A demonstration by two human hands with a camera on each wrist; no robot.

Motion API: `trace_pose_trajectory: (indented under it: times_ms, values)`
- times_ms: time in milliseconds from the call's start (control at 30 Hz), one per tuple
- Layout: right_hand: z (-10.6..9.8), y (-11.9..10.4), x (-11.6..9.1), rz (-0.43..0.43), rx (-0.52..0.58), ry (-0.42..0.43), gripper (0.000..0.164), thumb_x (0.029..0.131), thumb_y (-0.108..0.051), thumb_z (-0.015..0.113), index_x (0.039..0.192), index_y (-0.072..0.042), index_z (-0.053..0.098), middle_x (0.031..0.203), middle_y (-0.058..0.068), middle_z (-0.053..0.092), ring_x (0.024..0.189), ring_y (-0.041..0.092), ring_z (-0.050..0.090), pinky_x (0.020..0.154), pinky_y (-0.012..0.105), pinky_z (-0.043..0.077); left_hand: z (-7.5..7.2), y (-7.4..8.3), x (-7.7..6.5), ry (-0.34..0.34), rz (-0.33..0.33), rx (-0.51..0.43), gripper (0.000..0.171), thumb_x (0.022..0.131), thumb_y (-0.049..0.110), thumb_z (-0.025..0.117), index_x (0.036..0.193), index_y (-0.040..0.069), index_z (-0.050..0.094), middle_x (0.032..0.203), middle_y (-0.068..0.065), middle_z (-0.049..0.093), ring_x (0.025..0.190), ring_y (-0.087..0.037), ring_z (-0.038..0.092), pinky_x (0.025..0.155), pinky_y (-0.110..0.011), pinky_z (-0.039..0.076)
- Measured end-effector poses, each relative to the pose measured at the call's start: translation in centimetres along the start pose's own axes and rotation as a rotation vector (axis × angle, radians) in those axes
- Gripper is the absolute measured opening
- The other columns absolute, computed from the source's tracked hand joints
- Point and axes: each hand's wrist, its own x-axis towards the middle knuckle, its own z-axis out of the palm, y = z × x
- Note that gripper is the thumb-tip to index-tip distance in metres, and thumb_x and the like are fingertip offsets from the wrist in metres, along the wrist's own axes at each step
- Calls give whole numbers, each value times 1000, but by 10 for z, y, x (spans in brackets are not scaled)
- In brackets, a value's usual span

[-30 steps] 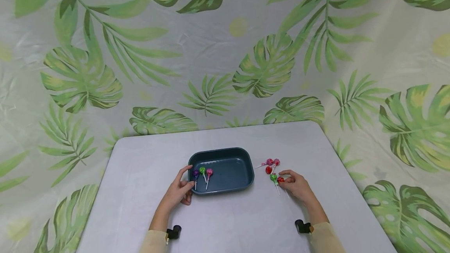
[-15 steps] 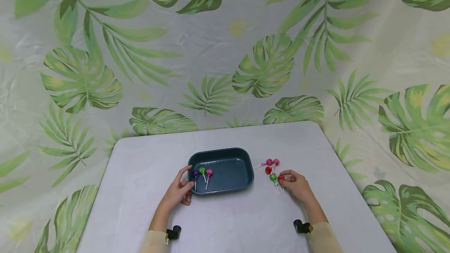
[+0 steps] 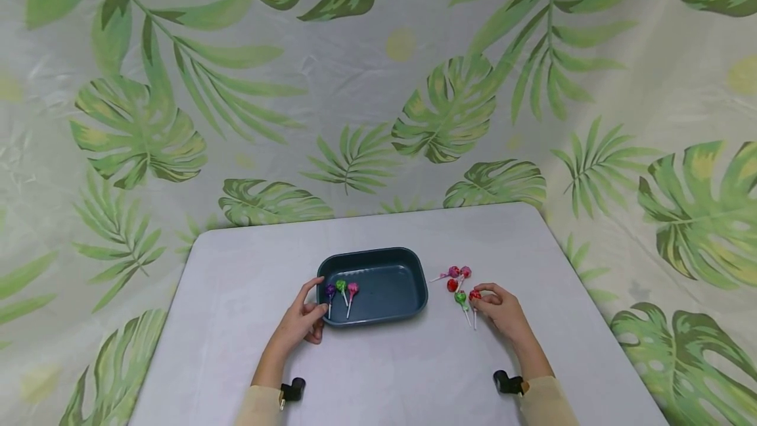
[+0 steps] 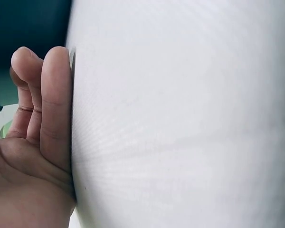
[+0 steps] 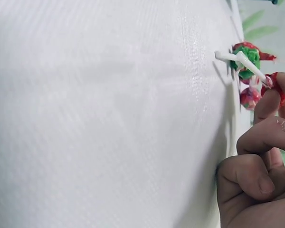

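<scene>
My left hand [image 3: 298,322] holds the left end of a dark blue tray [image 3: 384,291], thumb and index finger at its rim. Inside, toward that end, lie a purple lollipop [image 3: 330,290], a green lollipop [image 3: 341,286] and a pink lollipop [image 3: 353,288]. Right of the tray, my right hand [image 3: 503,313] pinches a red lollipop [image 3: 475,295] by its wrapped head, the white stick [image 5: 251,66] pointing toward me. Just left of it is another green lollipop [image 3: 460,297]. The left wrist view shows curled fingers [image 4: 55,104] beside the tray's wall.
Beyond the right hand's fingertips lie another red lollipop [image 3: 452,285] and two pink-red ones, one nearer the tray [image 3: 453,271] and one to its right [image 3: 465,272]. A white-covered table [image 3: 248,261] bears everything, with a leaf-patterned cloth [image 3: 355,84] hanging behind.
The red lollipop in my right hand has shifted slightly away from me, and its stick has swung left to point nearly straight toward me. My left hand and the tray stay put.
</scene>
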Motion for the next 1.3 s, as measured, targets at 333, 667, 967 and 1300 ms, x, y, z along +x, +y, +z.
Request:
trace_pose_trajectory:
  times_ms: [333, 667, 967, 1300]
  values:
    - [1, -12, -2, -19, 69, -1, 39, 81, -37, 70, 116, -26, 56, 81, 0, 65, 52, 9, 39, 46, 24, 37, 2, -4, 2, 17, 12, -4, 61, 86, 41, 64, 131, 60, 29, 71, -15, 60, 47, -24, 58, 46, -45, 54]
    - [-4, -47, -10, -65, 124, -21, 47, 79, -48, 70, 118, -28, 54, 84, 0, 63, 49, 9, 37, 43, 25, 35, -1, 2, 0, -14, -5, -19, 61, 89, 34, 63, 133, 57, 28, 73, -20, 60, 48, -25, 59, 48, -47, 55]
    - [8, -86, -13, -143, 176, -60, 51, 82, -43, 69, 124, -20, 52, 90, 11, 59, 47, 11, 35, 41, 24, 32, -2, 22, -13, -47, 4, -16, 61, 91, 28, 60, 139, 47, 28, 73, -20, 61, 49, -26, 60, 51, -47, 56]
    - [30, -111, -10, -169, 226, -89, 45, 78, -44, 72, 116, -25, 57, 86, 6, 62, 50, 15, 39, 44, 24, 36, -2, 21, -13, -46, 8, -14, 61, 90, 31, 61, 138, 50, 28, 78, -28, 60, 50, -27, 60, 51, -47, 56]
